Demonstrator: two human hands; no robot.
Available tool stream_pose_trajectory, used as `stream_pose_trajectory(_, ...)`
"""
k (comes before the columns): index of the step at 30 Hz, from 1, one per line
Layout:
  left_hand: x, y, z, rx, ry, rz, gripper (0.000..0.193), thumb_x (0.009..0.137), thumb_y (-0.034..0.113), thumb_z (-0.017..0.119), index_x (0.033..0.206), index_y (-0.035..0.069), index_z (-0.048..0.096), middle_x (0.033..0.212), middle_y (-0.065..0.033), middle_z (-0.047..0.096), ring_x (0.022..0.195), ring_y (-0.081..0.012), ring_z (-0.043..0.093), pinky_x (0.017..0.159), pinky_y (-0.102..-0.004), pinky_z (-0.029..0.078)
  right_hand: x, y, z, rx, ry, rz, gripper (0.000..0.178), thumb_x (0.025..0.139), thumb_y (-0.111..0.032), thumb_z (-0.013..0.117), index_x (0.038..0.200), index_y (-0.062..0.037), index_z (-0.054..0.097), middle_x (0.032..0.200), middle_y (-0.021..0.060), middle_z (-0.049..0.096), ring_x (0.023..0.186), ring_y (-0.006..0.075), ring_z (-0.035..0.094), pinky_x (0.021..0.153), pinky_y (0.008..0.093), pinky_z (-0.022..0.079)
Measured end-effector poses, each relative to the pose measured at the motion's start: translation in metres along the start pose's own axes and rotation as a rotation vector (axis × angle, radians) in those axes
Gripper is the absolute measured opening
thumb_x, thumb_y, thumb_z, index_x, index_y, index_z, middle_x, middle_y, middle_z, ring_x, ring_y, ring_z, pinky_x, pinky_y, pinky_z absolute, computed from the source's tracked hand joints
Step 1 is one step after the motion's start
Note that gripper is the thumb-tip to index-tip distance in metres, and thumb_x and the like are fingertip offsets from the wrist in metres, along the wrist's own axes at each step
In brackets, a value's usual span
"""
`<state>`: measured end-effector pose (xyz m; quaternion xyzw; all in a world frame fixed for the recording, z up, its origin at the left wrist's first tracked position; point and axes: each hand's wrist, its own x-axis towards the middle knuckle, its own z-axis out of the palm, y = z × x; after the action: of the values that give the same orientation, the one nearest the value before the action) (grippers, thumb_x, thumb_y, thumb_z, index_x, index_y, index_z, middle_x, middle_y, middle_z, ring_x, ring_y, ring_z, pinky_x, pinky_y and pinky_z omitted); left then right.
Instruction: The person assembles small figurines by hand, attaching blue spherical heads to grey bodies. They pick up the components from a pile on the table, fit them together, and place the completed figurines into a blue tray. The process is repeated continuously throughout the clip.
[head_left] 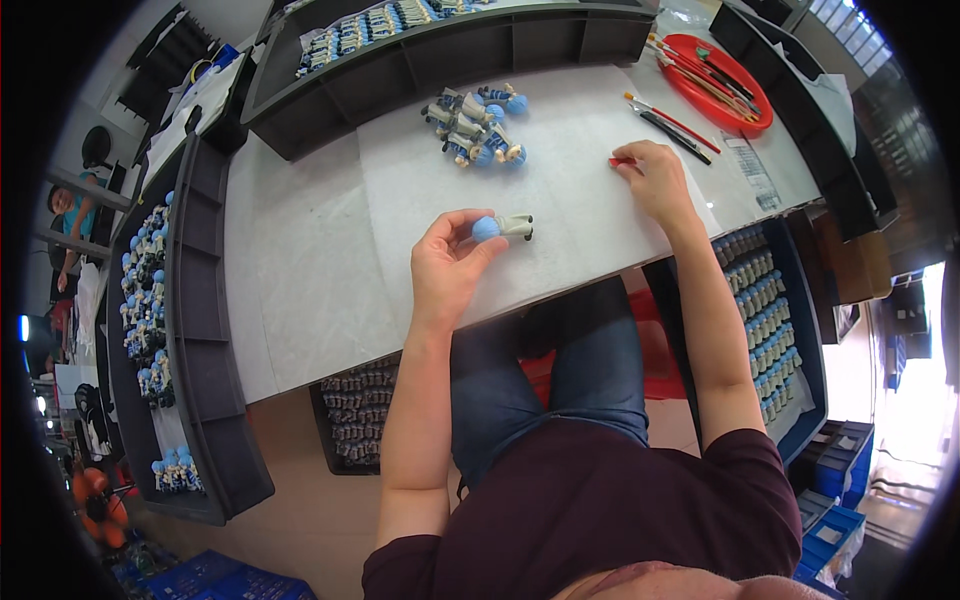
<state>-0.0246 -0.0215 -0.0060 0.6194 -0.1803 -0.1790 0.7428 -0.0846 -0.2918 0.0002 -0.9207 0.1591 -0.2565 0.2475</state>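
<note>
Just above the table's front edge, my left hand [447,262] is closed on a small figurine [514,227]. The figurine lies sideways in the fingers, its light-blue head toward the palm and its pale grey body and dark feet pointing right. Farther right, my right hand [655,180] is pinched on a small red piece [621,161] at the fingertips; most of it is covered, so its kind is unclear. Beyond both hands lies a loose pile of figurines [468,128] with light-blue heads and dark blue and white bodies.
White sheets cover the table [300,270]. A red oval tray [680,50] of paintbrushes stands at the far right, with a red brush [680,125] and black pens [672,136] beside it. Dark crates of figurines stand at the back [450,50], left [205,300] and lower right [815,350].
</note>
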Motion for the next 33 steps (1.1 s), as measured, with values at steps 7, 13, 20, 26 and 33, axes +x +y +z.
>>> stream_pose_trajectory(7,0.0,-0.001,-0.004,0.014,-0.006,-0.002,0.035,0.072,-0.007,0.066,0.105,-0.003,0.055,0.102,-0.0107,0.06,0.091,-0.0122,0.057,0.082,-0.0229,0.046,-0.016,-0.034,-0.016,1.204,-0.236,0.476,0.028,0.085,-0.011,0.059,0.108,0.0026,0.053,0.094,0.0111,0.06,0.085,0.0201,0.062,0.076,0.0282,0.051)
stream_pose_trajectory(13,0.001,-0.006,-0.005,0.011,-0.005,0.019,0.037,0.072,-0.006,0.064,0.108,-0.004,0.057,0.102,-0.0097,0.061,0.092,-0.0134,0.058,0.082,-0.0241,0.048,-0.029,-0.052,-0.007,1.308,-0.296,0.498,0.032,0.083,-0.01,0.06,0.111,0.0034,0.051,0.098,0.0112,0.058,0.085,0.0212,0.061,0.076,0.0278,0.051)
stream_pose_trajectory(20,-0.001,-0.003,-0.008,0.077,-0.02,-0.002,0.039,0.073,-0.012,0.058,0.111,-0.003,0.056,0.104,-0.0095,0.06,0.093,-0.0131,0.057,0.083,-0.0237,0.047,-0.037,-0.078,0.021,0.972,-0.29,0.207,0.019,0.08,-0.005,0.062,0.097,0.0015,0.062,0.091,0.0068,0.062,0.082,0.0123,0.058,0.07,0.0239,0.046)
stream_pose_trajectory(26,0.001,-0.008,-0.008,0.049,-0.011,-0.006,0.035,0.073,-0.012,0.058,0.107,-0.002,0.058,0.102,-0.0075,0.061,0.091,-0.0117,0.057,0.081,-0.0232,0.047,-0.043,-0.119,0.044,0.594,-0.087,-0.079,0.022,0.07,0.001,0.064,0.091,-0.0061,0.065,0.08,0.0089,0.061,0.079,0.0175,0.058,0.072,0.0271,0.046)
stream_pose_trajectory(33,0.002,-0.005,-0.005,0.125,0.032,-0.021,0.032,0.073,-0.011,0.059,0.103,0.0,0.061,0.093,-0.0043,0.063,0.085,-0.009,0.057,0.077,-0.0218,0.047,-0.038,-0.12,0.06,0.512,0.078,-0.089,0.018,0.069,0.003,0.064,0.085,-0.0031,0.058,0.078,0.0111,0.055,0.071,0.0206,0.057,0.063,0.0303,0.045)
